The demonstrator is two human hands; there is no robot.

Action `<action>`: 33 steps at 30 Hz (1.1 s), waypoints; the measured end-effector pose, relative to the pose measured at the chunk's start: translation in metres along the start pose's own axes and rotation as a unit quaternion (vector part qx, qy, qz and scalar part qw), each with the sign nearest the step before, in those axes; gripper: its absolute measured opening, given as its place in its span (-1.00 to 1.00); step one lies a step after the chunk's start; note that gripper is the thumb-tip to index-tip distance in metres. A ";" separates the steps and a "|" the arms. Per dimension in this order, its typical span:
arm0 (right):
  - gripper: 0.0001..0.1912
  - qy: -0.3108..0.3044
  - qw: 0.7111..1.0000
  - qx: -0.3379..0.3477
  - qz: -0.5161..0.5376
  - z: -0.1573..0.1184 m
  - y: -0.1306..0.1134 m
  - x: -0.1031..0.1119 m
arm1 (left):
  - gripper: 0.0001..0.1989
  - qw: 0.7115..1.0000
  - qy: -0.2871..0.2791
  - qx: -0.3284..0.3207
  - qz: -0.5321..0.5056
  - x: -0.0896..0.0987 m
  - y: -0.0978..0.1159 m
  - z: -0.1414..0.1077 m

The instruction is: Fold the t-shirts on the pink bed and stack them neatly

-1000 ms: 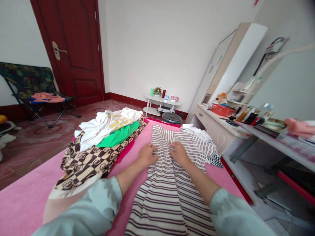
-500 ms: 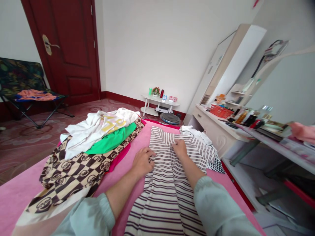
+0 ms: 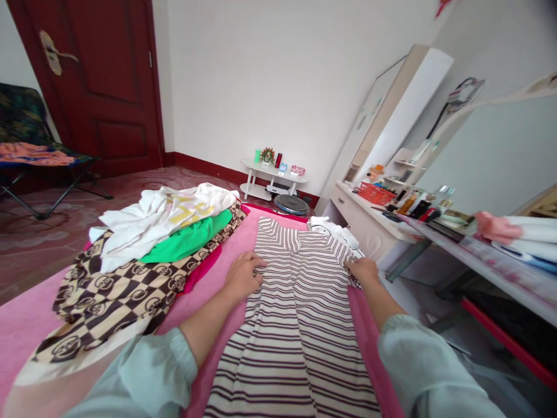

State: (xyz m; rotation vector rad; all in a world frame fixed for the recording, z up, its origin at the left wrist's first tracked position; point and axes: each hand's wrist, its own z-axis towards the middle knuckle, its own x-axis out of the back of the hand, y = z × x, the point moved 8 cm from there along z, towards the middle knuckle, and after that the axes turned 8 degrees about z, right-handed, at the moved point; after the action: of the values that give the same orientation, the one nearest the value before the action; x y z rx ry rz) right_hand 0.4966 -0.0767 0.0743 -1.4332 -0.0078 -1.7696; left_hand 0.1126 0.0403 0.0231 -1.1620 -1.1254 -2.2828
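Observation:
A long white-and-dark striped dress [image 3: 282, 325] with a collar and short sleeves lies spread on the pink bed cover [image 3: 204, 325]. At its left edge, below the sleeve, my left hand [image 3: 243, 277] is closed, its curled fingers pinching the cloth. My right hand [image 3: 364, 271] grips the end of the right sleeve. Beyond that sleeve lie white garments [image 3: 335, 230], partly covered by the dress. To the left is a heap of clothes with a white shirt [image 3: 165, 212], a green garment [image 3: 187, 238] and a brown checkered garment [image 3: 117, 284].
A dressing table [image 3: 369, 220] holding a red basket [image 3: 375, 193] and several bottles stands along the right side. Past the bed's far end is a low white stand [image 3: 272, 174], with a round dark disc [image 3: 291, 204] nearby. A folding chair [image 3: 47, 165] stands at the left, near the red door [image 3: 108, 87].
My right hand has moved from the collar out to the right sleeve, and the dress front lies flatter. My left hand stays at the left edge. The view has turned slightly right.

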 end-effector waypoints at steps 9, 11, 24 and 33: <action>-0.80 -0.055 0.929 0.320 0.180 -0.124 -0.115 0.010 | -0.78 0.993 -0.076 0.083 0.024 0.011 -0.018 0.000; -0.81 -0.151 0.885 0.375 0.233 -0.170 -0.139 0.004 | -0.74 0.988 -0.121 0.086 0.031 0.016 -0.019 -0.002; -0.84 -0.282 0.861 0.350 0.237 -0.225 -0.153 -0.020 | -0.90 0.977 -0.203 0.068 0.001 0.022 -0.010 -0.010; -0.85 -0.330 0.816 0.415 0.230 -0.276 -0.167 0.009 | -0.86 0.961 -0.240 0.099 -0.099 0.015 -0.042 -0.007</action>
State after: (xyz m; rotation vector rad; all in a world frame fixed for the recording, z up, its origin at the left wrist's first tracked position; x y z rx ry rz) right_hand 0.1756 -0.1069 0.0656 -1.1547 -0.6627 -0.6362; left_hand 0.0748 0.0620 0.0116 -1.6332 -1.6701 -2.0102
